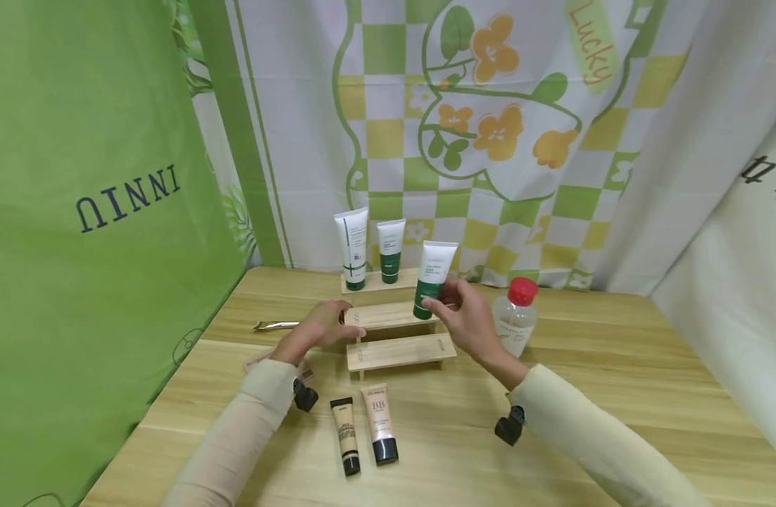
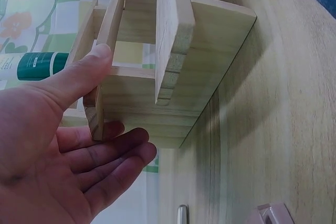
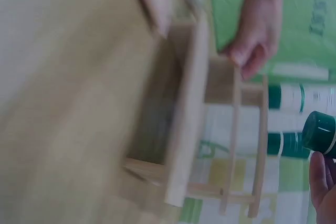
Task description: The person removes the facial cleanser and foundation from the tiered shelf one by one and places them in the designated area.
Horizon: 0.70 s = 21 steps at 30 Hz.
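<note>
A three-step wooden stand (image 1: 401, 352) is on the table. In the head view my left hand (image 1: 318, 325) grips the left end of its middle step; the left wrist view has the thumb on one face of that plank (image 2: 93, 114) and fingertips behind it. My right hand (image 1: 475, 320) holds a white squeeze tube with a green lower part (image 1: 434, 271) upright, cap down, above the right end of the middle step. On the top step stand a taller white tube (image 1: 354, 246) and a smaller white-and-green tube (image 1: 391, 250).
Two cosmetic tubes, a yellowish one (image 1: 346, 433) and a pink BB cream (image 1: 379, 422), lie before the stand. Right of it stands a clear bottle with a red cap (image 1: 521, 296). A shiny metallic item (image 1: 277, 325) and a pinkish flat case (image 1: 307, 372) lie at left.
</note>
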Tool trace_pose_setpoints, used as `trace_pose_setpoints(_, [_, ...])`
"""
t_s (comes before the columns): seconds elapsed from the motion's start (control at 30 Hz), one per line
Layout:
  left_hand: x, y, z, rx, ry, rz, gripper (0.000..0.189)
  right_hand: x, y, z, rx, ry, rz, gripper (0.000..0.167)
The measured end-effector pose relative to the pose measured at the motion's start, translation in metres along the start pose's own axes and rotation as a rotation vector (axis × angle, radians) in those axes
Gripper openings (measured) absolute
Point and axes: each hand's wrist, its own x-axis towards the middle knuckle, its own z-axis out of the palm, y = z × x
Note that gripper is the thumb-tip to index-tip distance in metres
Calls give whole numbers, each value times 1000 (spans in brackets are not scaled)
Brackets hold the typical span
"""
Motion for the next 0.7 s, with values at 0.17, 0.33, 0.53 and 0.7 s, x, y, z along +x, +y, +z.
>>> trace_pose_setpoints(0.17, [-1,1,0,-6,-3,-9,39,-41,-4,-8,18,-109,32,31])
trace_pose_setpoints(0.33, [-1,1,0,-18,-9,-22,48,-78,-1,-9,5,-223,74,29])
trace_pose_setpoints(0.53, [-1,1,0,10,-6,-35,58,-110,7,-3,-51,-376,176,29])
trace_pose_setpoints(0.7, [-1,2,0,6,-14,-40,54,-119,7,-1,-76,-514,223,32])
